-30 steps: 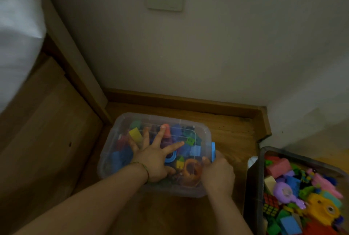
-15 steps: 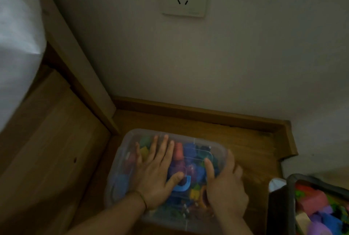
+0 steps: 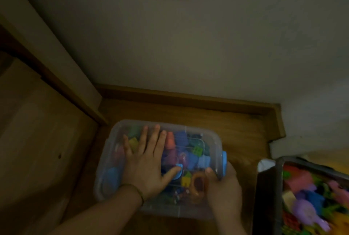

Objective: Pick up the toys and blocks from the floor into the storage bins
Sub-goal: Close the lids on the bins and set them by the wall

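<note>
**Item:** clear plastic lidded storage bin [image 3: 113, 132], packed with coloured blocks. It stood on the wooden floor [image 3: 241, 140] in the wall corner.

**Step in hand, as judged:** closing the filled bin, with the lid pressed down and its right end being fastened.

**Left hand** [image 3: 147, 163]: palm flat on the lid, fingers straight and spread, gripping nothing.

**Right hand** [image 3: 224, 187]: curled round the bin's right end beside the blue latch clip [image 3: 224, 163], thumb on the lid top.

**Second item:** dark-rimmed open bin [image 3: 279, 178], heaped with toys. It stood near on the right, not touching the first.

**Next move, as judged:** called for steady downward pressure while the clip was snapped shut. Whether the left end was latched could not be told.
</note>
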